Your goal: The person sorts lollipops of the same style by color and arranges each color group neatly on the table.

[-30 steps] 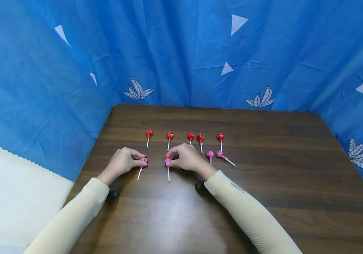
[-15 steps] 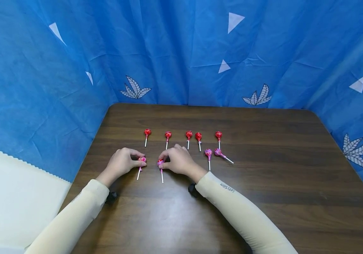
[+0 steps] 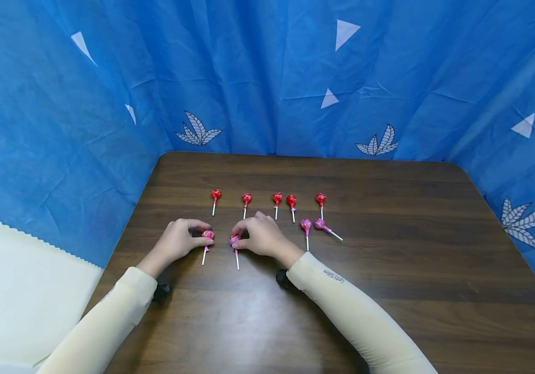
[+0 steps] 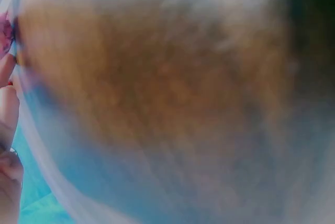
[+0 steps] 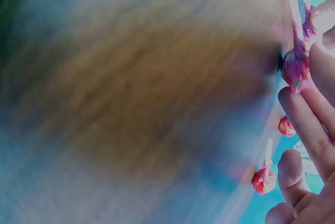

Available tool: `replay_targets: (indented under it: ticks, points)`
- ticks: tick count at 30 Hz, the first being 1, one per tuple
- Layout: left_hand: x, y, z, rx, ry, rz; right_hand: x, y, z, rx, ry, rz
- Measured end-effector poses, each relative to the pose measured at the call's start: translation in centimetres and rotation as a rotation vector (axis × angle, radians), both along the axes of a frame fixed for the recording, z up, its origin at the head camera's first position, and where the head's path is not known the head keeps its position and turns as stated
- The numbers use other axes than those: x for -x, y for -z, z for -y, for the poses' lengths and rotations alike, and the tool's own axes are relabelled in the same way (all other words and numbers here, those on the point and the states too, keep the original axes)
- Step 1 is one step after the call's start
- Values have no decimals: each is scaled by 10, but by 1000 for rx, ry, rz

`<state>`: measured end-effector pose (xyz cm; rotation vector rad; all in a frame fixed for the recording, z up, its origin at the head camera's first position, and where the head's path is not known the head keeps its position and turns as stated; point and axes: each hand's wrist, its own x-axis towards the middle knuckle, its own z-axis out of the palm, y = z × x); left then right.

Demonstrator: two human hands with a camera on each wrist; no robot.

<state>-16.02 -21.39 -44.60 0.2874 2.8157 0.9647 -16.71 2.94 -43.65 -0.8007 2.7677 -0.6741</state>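
Note:
My left hand (image 3: 181, 240) has its thumb and fingers at the head of a pink lollipop (image 3: 208, 235), whose white stick points toward me. Just to the right, my right hand (image 3: 260, 236) pinches the head of a purple lollipop (image 3: 235, 240) between thumb and forefinger. Both lollipops lie on the table, a small gap apart. The right wrist view shows the thumb and forefinger at the purple wrapper (image 5: 296, 69) from either side. Only a sliver of pink wrapper (image 4: 6, 33) appears at the edge of the left wrist view; most of that view is blurred.
Behind the hands, several red lollipops lie in a row, from a left one (image 3: 216, 194) to a right one (image 3: 321, 198). Two more purple lollipops, one straight (image 3: 306, 224) and one slanted (image 3: 320, 224), lie right of my right hand. Blue curtains (image 3: 272, 78) surround the wooden table (image 3: 412, 249).
My right hand has slid left with the purple lollipop, closer to the pink one. My left hand has stayed nearly in place. The head view has shifted slightly.

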Motion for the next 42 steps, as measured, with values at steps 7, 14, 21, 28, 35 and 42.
replay_targets:
  ticks: [7,14,21,28,35,42]
  points:
    - [6,-14,-2,5,-30,28,3,-10,-24,97,15,35]
    - [10,-41,-28,-35,-23,-58,9,-30,-79,176,124,54]
    - [14,-53,-82,-102,86,-70,16,-33,-146,203,219,89]
    - [24,-41,-157,-19,284,-83,19,-27,-185,-9,240,142]
    - [34,-26,-218,100,357,-141,21,-21,-191,-75,160,93]
    - [41,-14,-236,139,335,-111,21,-10,-192,-101,135,47]
